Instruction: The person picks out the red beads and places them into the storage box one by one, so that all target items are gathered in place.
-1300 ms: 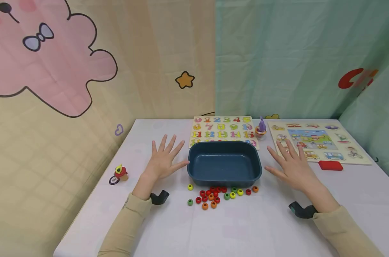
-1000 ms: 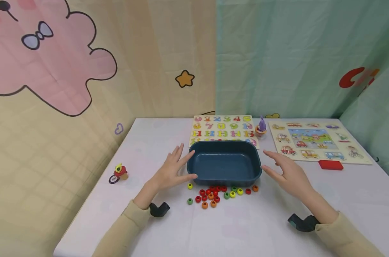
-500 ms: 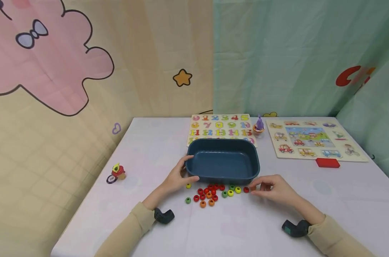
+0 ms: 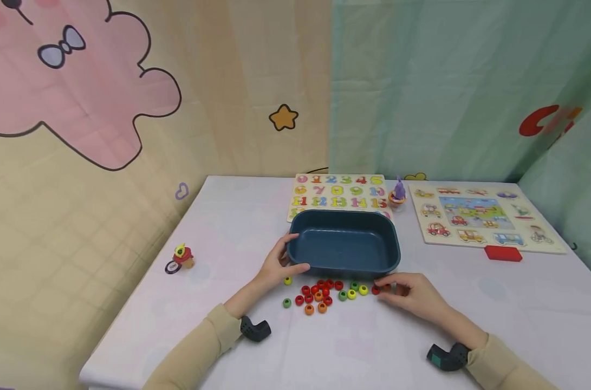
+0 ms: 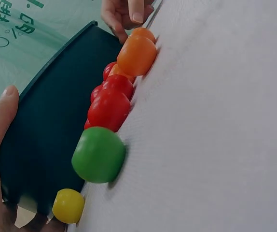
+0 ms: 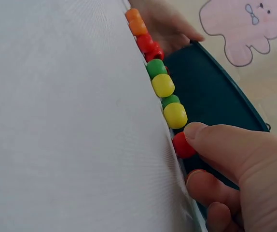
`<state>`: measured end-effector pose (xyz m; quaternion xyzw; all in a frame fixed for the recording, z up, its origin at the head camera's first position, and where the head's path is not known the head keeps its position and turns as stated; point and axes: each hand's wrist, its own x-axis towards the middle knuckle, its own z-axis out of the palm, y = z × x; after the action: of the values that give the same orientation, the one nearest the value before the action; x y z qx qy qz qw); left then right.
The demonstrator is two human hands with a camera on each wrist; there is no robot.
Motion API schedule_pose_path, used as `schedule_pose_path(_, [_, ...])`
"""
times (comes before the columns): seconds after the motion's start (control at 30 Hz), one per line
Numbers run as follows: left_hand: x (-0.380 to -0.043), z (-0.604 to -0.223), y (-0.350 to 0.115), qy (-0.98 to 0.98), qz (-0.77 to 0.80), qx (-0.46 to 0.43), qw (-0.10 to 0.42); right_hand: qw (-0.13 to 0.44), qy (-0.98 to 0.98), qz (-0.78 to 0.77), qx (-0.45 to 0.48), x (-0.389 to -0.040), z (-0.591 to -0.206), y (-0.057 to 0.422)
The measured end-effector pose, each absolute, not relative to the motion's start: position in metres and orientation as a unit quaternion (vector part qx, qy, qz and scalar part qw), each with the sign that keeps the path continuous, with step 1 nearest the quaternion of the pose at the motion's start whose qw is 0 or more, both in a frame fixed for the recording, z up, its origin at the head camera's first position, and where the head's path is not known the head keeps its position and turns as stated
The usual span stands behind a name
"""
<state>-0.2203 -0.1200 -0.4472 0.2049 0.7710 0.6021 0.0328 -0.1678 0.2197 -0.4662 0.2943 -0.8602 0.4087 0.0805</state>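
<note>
White bench (image 4: 354, 352) runs from the bottom of the head view up to the beads, with room between the two forearms; its left edge slants away past the left sleeve (image 4: 193, 346). Black wrist cameras sit under both wrists, well apart.

Right hand (image 4: 414, 295): fingers bent, low over the right end of the bead row. In its wrist view one fingertip overlaps a red bead (image 6: 183, 145) and another partly hides an orange bead (image 6: 190, 173), with a gap between the tips; whether that grip has hold of either bead, I cannot tell.

Left hand (image 4: 273, 265): its grip is closed round the near left corner of the dark blue bin (image 4: 344, 249), thumb along the near wall. A yellow bead (image 5: 68, 206) lies just beside its fingers, a green bead (image 5: 100, 154) a little nearer.

The remaining red, orange, green and yellow beads lie loosely clustered before the bin, whose near wall stands directly behind them.

Left of the bin, well apart, is a small red-and-yellow toy (image 4: 183, 254). To the right, a red block (image 4: 503, 253) lies against the picture board (image 4: 475, 211). Behind the bin are the number board (image 4: 336, 197), partly hidden, and a purple figure (image 4: 398, 192), then the curtain (image 4: 256, 65).
</note>
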Motion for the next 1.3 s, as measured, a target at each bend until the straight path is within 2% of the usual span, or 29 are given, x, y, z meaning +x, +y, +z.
schedule_pose_path(0.33, [-0.227,-0.46,-0.12,0.76,0.619,0.194,0.036,0.085,-0.884,0.363,0.281,-0.167,-0.465,0.219])
schedule_pose_path(0.77, [-0.21,-0.43,-0.115,0.771,0.607,0.186,0.053,0.095,-0.878,0.356,0.307,-0.169,-0.468,0.218])
schedule_pose_path(1.03, [-0.21,-0.429,-0.115,0.772,0.605,0.187,0.054,0.1,-0.869,0.361,0.323,-0.168,-0.464,0.218])
schedule_pose_path(1.17, [-0.21,-0.429,-0.115,0.77,0.607,0.187,0.055,0.102,-0.855,0.369,0.349,-0.167,-0.455,0.216])
schedule_pose_path(1.3, [-0.21,-0.429,-0.117,0.769,0.608,0.188,0.056,0.115,-0.828,0.384,0.393,-0.161,-0.422,0.205])
